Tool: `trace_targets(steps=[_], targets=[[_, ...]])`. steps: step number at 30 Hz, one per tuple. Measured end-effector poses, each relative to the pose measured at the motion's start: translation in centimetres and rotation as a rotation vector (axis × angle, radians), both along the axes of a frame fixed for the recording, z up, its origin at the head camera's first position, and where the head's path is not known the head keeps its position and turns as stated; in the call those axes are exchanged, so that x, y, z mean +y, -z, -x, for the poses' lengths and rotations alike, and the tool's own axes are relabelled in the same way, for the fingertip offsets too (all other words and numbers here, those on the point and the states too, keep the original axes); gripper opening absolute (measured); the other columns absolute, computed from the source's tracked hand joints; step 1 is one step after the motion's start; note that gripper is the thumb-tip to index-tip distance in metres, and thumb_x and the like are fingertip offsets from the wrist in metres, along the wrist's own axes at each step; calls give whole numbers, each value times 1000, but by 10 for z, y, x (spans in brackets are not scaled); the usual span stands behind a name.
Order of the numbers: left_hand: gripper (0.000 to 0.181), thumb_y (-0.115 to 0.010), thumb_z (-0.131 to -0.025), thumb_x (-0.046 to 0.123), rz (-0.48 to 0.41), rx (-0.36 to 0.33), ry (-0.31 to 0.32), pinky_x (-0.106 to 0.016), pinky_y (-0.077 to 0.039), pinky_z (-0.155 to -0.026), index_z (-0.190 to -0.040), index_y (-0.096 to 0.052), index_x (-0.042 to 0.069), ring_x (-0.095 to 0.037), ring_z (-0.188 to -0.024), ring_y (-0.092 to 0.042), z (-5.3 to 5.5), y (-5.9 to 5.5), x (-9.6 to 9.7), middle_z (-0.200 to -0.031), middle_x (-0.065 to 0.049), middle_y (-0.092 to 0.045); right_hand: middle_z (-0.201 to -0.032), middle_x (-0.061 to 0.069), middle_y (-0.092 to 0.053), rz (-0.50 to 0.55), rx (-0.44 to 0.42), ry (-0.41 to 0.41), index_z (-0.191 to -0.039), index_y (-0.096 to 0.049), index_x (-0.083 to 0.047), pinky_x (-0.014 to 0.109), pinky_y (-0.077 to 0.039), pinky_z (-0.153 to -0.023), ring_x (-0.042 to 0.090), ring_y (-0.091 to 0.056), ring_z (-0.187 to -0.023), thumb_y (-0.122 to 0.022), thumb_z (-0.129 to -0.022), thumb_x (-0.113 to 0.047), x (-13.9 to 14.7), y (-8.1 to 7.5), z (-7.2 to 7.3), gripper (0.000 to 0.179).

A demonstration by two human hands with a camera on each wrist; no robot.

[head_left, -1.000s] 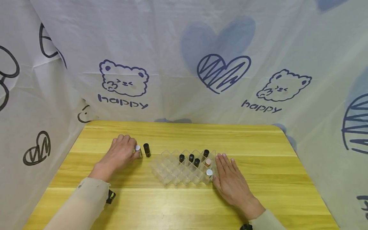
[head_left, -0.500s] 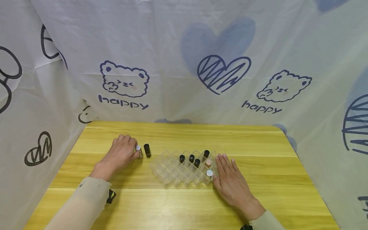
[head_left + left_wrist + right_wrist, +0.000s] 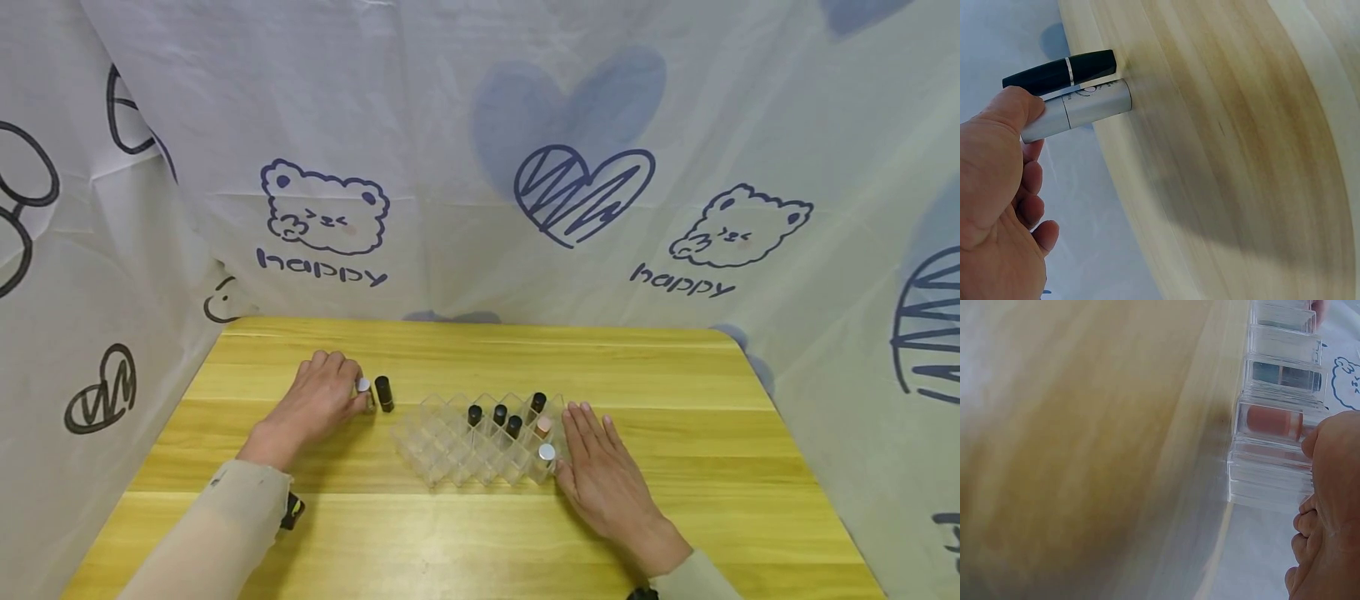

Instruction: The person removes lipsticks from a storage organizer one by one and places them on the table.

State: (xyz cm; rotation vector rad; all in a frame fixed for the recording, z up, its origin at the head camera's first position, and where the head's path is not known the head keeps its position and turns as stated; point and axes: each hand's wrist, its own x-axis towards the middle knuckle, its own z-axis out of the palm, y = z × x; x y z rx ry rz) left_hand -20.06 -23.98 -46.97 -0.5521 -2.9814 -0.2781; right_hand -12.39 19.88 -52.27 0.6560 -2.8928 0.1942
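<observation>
My left hand point(image 3: 311, 412) pinches a silver lipstick tube point(image 3: 1085, 112) near its top, between thumb and fingers. Close to the right of that tube, a black lipstick point(image 3: 384, 394) with a silver band stands upright on the table. Whether the silver tube's base touches the wood I cannot tell. My right hand point(image 3: 606, 477) lies with straight fingers along the right end of a clear lipstick organizer point(image 3: 442, 457), thumb near its front corner. Inside the organizer, toward the right, are several black-capped lipsticks point(image 3: 513, 427), a pink-capped one point(image 3: 543, 427) and a silver-capped one point(image 3: 547, 452).
The wooden table point(image 3: 480, 542) has light yellow grain. A printed white cloth point(image 3: 450, 225) hangs behind it and at both sides. Left-hand compartments of the organizer hold no lipsticks.
My left hand has shifted slightly right with the silver lipstick tube, narrowing the gap to the black lipstick. My right hand and the organizer stay in place.
</observation>
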Motion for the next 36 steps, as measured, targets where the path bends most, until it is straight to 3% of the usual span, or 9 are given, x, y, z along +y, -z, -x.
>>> trace_targets(steps=[24, 36], targets=[[22, -73, -95, 21, 9, 46, 13, -43, -36, -79, -103, -64, 2, -30, -92, -44, 0, -4, 1, -95, -8, -54, -167, 24, -34, 0, 19, -4, -160, -34, 7, 55, -21, -128, 39, -28, -159, -47, -108, -33, 0, -1, -2, 67], [25, -73, -97, 23, 3, 17, 4, -42, -36, -79, -106, -65, 1, -30, -93, -43, 0, -6, 1, -96, -8, -54, -167, 24, -34, 0, 18, -2, -160, -34, 7, 54, -21, -128, 39, -28, -159, -47, -108, -33, 0, -2, -2, 66]])
